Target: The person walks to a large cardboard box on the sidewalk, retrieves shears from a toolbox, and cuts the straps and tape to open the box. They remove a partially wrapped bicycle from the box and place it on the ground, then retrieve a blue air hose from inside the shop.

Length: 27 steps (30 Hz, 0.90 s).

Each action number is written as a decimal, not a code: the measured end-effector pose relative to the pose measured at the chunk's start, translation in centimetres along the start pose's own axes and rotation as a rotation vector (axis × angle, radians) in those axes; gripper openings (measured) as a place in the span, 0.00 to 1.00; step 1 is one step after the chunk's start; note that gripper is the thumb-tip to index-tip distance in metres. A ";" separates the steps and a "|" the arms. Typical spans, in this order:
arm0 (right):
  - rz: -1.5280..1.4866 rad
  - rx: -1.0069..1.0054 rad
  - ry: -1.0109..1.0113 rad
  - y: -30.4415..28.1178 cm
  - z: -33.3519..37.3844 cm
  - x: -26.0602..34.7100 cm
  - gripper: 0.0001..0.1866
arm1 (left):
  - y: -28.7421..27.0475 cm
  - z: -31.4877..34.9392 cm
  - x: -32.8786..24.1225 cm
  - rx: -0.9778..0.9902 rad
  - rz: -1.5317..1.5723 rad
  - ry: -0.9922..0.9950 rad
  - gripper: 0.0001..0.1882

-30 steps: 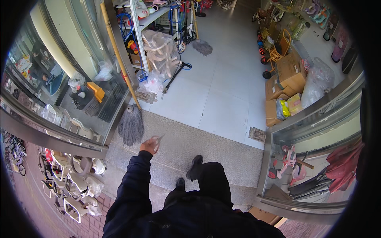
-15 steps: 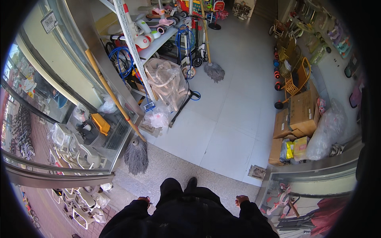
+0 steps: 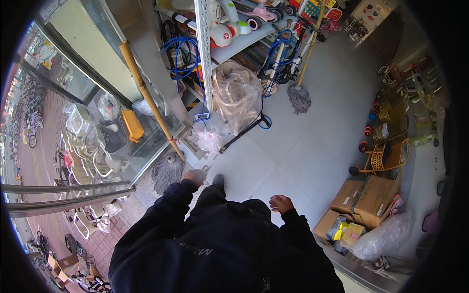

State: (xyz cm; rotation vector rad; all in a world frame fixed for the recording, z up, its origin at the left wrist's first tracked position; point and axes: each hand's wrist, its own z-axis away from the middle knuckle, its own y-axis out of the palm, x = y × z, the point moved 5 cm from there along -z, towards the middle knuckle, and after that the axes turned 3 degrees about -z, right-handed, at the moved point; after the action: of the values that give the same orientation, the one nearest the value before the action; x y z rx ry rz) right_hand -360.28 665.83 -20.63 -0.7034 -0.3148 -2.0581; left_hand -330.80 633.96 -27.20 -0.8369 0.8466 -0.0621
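Observation:
My left hand (image 3: 195,177) reaches forward beside the grey string head of a mop (image 3: 167,172). A gap shows between the hand and the mop's bamboo handle, which leans against the glass door frame. The fingers are blurred, so whether anything is in them is unclear. Over the pale tiles, my right hand (image 3: 281,203) hangs in front of me with loosely bent, slightly parted fingers and nothing visible in it. Ahead of the left hand lies a crumpled clear plastic bag (image 3: 209,139). Behind it sits a beige item wrapped in plastic (image 3: 237,97).
A white metal shelf (image 3: 203,58) holds toys and scooters. A second mop (image 3: 299,99) stands farther in. Cardboard boxes (image 3: 373,200) and a large plastic bag (image 3: 383,237) line the right side, below toy tricycles (image 3: 391,155). A yellow dustpan (image 3: 132,125) is at the left.
I have moved forward from the stone threshold toward the tiles, and the view has swung left. Both hands have come up and forward, the left one now beside the near mop.

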 end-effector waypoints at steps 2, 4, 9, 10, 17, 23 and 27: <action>0.227 0.154 -0.035 3.1 -1.2 6.4 0.16 | -2.5 -3.3 -6.9 -0.013 0.200 0.151 0.12; 0.312 0.232 -0.095 5.1 -2.7 11.9 0.15 | -3.0 -5.9 -11.7 0.131 0.619 -0.039 0.09; 0.551 0.315 -0.311 6.0 -8.9 21.4 0.15 | -6.5 -9.1 -17.7 -0.047 0.242 0.105 0.10; 0.530 0.353 -0.358 5.6 -10.4 23.1 0.15 | -7.3 -9.3 -17.7 -0.082 0.185 0.098 0.11; 0.690 0.344 -0.364 4.6 -20.0 30.1 0.16 | -14.7 -4.7 -12.6 -0.509 0.224 -0.256 0.11; 0.766 0.489 -0.573 13.2 -22.3 37.6 0.16 | -22.1 -1.6 -10.0 -0.886 0.550 -0.448 0.11; 0.679 0.594 -0.738 22.8 -19.2 44.1 0.14 | -23.8 -2.1 -8.8 -0.953 0.881 -0.263 0.09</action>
State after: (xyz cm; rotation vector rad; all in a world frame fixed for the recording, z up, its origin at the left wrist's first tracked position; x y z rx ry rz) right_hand -366.94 613.90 -11.07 -0.9917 -0.9136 -0.9323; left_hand -331.83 619.45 -6.29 -1.2309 0.9217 1.2842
